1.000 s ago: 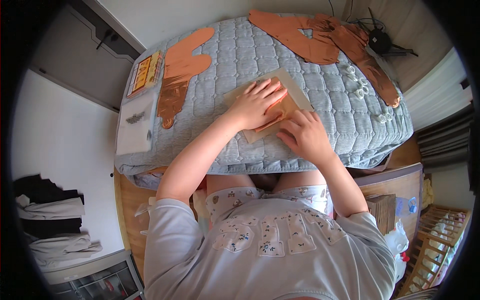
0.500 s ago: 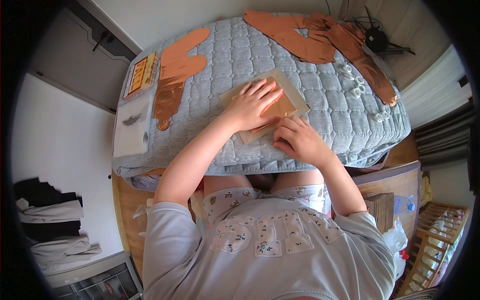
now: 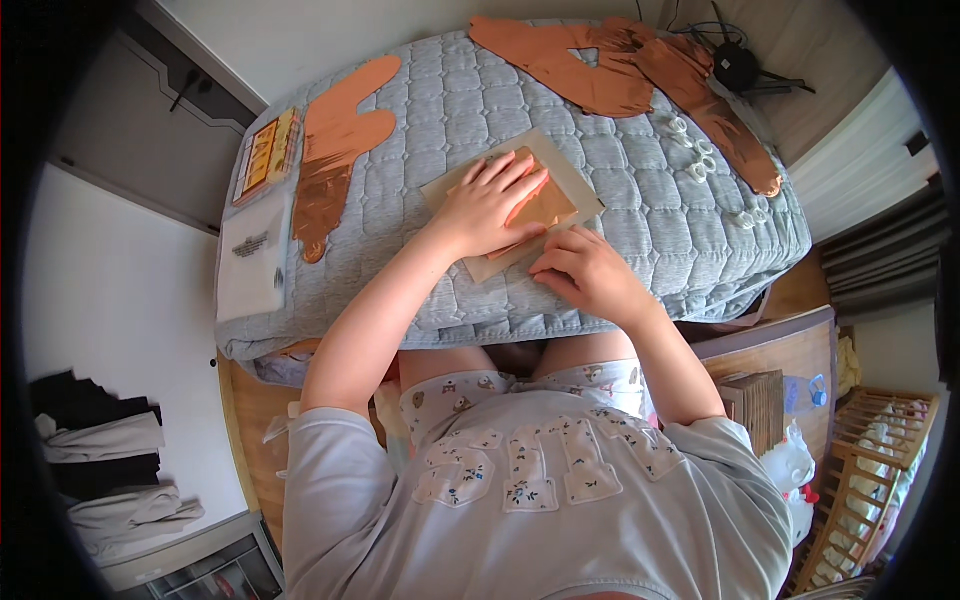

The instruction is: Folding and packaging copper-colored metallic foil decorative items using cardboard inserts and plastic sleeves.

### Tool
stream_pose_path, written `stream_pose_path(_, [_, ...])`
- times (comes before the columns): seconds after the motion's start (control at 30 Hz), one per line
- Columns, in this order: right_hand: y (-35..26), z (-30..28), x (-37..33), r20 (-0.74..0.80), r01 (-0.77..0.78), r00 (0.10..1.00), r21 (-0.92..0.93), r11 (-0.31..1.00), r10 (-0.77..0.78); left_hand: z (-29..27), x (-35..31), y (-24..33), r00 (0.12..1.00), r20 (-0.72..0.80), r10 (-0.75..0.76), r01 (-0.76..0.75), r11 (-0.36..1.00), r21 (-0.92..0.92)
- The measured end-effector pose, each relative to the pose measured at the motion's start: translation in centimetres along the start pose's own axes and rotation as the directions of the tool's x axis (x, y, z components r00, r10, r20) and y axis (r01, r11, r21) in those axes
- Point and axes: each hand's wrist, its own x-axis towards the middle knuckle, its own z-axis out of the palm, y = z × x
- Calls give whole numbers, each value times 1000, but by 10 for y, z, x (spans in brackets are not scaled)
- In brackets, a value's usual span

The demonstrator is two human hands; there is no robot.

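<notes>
A folded piece of copper-coloured foil (image 3: 548, 207) lies on a flat beige sheet (image 3: 569, 176) on the quilted grey mattress. Across the foil rests my left hand (image 3: 486, 209), palm down with its fingers stretched out, pressing on it. My right hand (image 3: 590, 273) is at the near right edge of the sheet, with fingers curled and thumb drawn in close to them. Whatever its fingertips pinch, if anything, is hidden. Flat foil balloons lie farther off: one copper shape (image 3: 335, 140) to the left and larger overlapping ones (image 3: 580, 80) at the far right.
White ribbon rolls (image 3: 697, 165) sit on the right of the mattress (image 3: 440, 110). At its left are a clear plastic packet (image 3: 252, 262) and a yellow-red package (image 3: 266, 157). A black router-like device (image 3: 737, 66) stands at the far right corner. Stacked cardboard (image 3: 755, 408) is beside me.
The whole view has shifted slightly, so the mattress and things on it appear a little farther left. My hands keep nearly the same places on the foil and sheet.
</notes>
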Motion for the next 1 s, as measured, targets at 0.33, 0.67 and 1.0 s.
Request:
stream_pose_path(0.33, [-8,-3,0,10,13,1000,-35,999,-13,2,2,-1,1000,2,4,-4,1000,8])
stream_pose_path(0.67, [-8,-53,-112,-149,-262,869,669,695,471,-1,-2,0,993,110,33,-29,999,-34])
stream_pose_path(1.0, [-20,-40,-123,-23,-607,783,193,771,622,-13,-27,26,963,150,222,-209,973,-96])
